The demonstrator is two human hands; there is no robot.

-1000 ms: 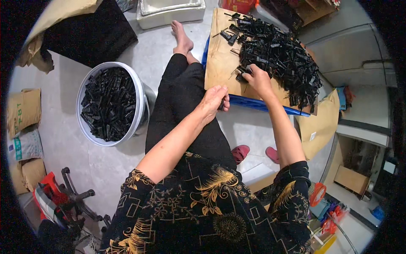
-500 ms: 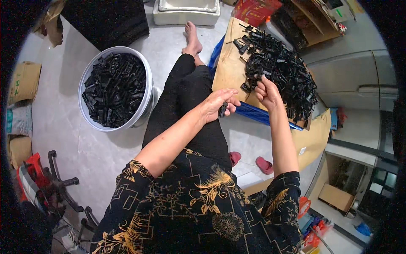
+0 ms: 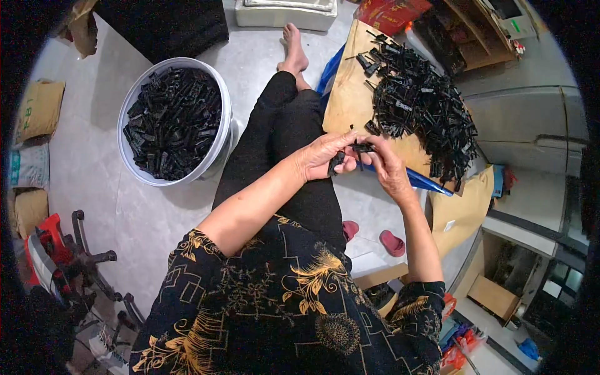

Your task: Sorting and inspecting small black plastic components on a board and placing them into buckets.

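Note:
My left hand point(image 3: 322, 156) is closed around a small black plastic part point(image 3: 336, 164) in its palm. Between its fingertips and those of my right hand point(image 3: 389, 169) is another black plastic part point(image 3: 362, 147) with thin prongs, gripped by both hands. They meet above my lap, just off the near corner of a wooden board point(image 3: 347, 94). A large pile of similar black plastic parts point(image 3: 425, 100) covers much of that board. To the left, a white bucket point(image 3: 175, 182) is filled nearly to its rim with black plastic pieces point(image 3: 172, 119).
Blue material point(image 3: 431, 182) shows under the board's edge. A yellowish sack point(image 3: 462, 215) leans beside it. Pink slippers point(image 3: 392, 244) lie on the floor. A white foam box point(image 3: 287, 17) stands ahead, and a chair base point(image 3: 94, 269) is at lower left.
My right hand has come back from the pile toward my left hand, and a black plastic part now shows between them. The view has shifted slightly.

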